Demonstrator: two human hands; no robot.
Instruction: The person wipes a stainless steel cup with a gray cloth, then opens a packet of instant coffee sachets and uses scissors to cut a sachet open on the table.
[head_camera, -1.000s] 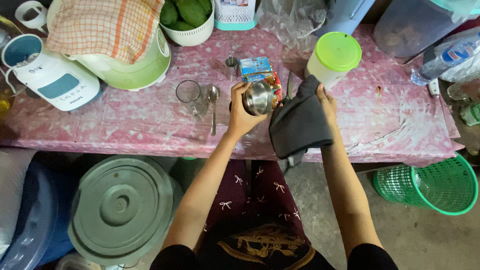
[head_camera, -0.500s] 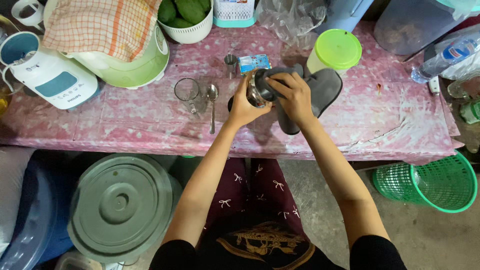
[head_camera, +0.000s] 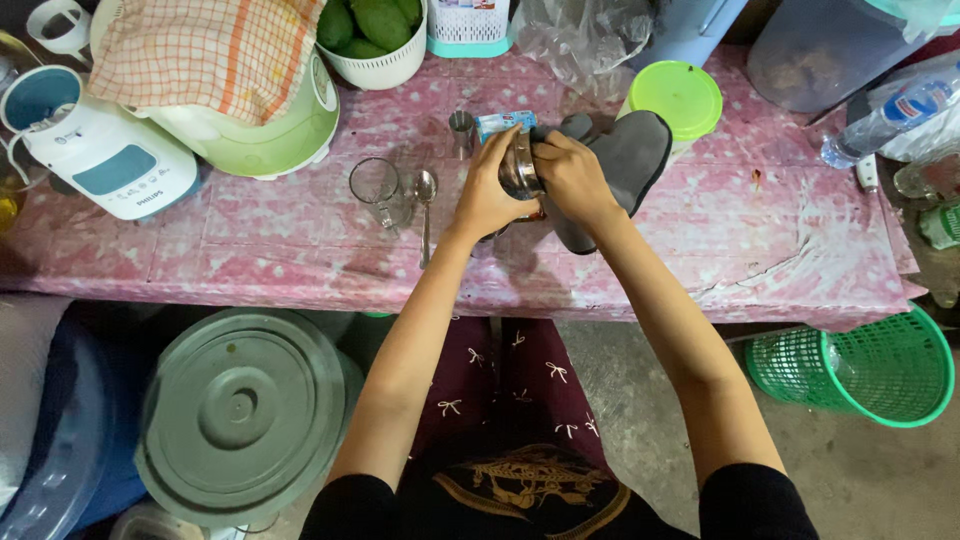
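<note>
The fingers of the left hand (head_camera: 487, 193) are wrapped around the side of a small shiny metal cup (head_camera: 520, 168), gripping it. The fingers of the right hand (head_camera: 572, 176) are closed over a grey cloth (head_camera: 628, 160) and press it against the opposite side of the cup. The cup is held just above the pink patterned table (head_camera: 700, 250), near its middle, with the cloth trailing away from the right hand toward the far edge.

Directly behind the cup lies a small blue carton (head_camera: 500, 122), with a small metal measure (head_camera: 461, 130) beside it. To the left of the hands stand an empty glass (head_camera: 375, 188) and a metal spoon (head_camera: 426, 205). A container with a green lid (head_camera: 682, 98) sits behind the cloth. Further left are a pale green appliance (head_camera: 280, 130) under a checked towel (head_camera: 205, 50) and a white blender base (head_camera: 95, 150). A green basket (head_camera: 880, 372) stands on the floor at the right.
</note>
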